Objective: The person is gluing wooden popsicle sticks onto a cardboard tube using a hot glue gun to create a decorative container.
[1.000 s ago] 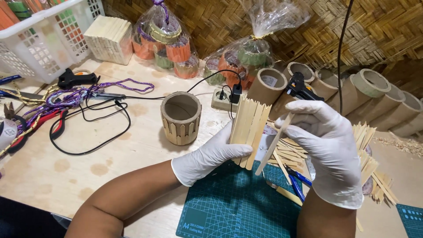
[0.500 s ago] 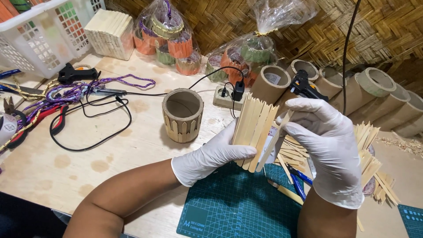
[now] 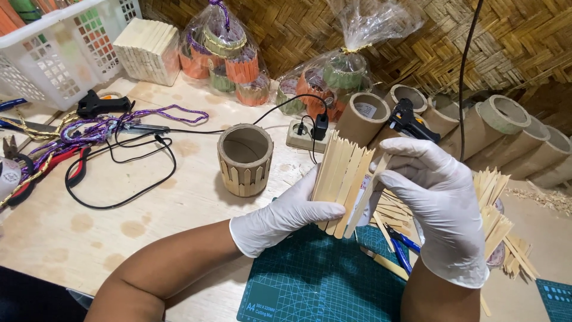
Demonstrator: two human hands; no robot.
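The left hand, gloved in white, holds a fanned row of pointed wooden sticks upright over the green cutting mat, its fingers closed around the lower end with the thumb pressed across the front. The right hand, also gloved, pinches a single stick at the 3 o'clock edge of the row, its fingers narrow on it. At 9 o'clock from the sticks, a cardboard tube with short sticks already around its base stands on the tabletop, just beside the mat.

The likeliest trouble, as I judge it, is the row slipping out of line: the sticks are held only at the bottom, so a push from the single stick could splay the tops or drop a few. If there is wet glue on them, the gloves could stick too; no glue can be made out.

A loose heap of sticks lies behind the right hand, partly covered by it. The blue-handled tool beneath the wrist is mostly hidden, and the black glue gun at 12 o'clock is only partly seen.
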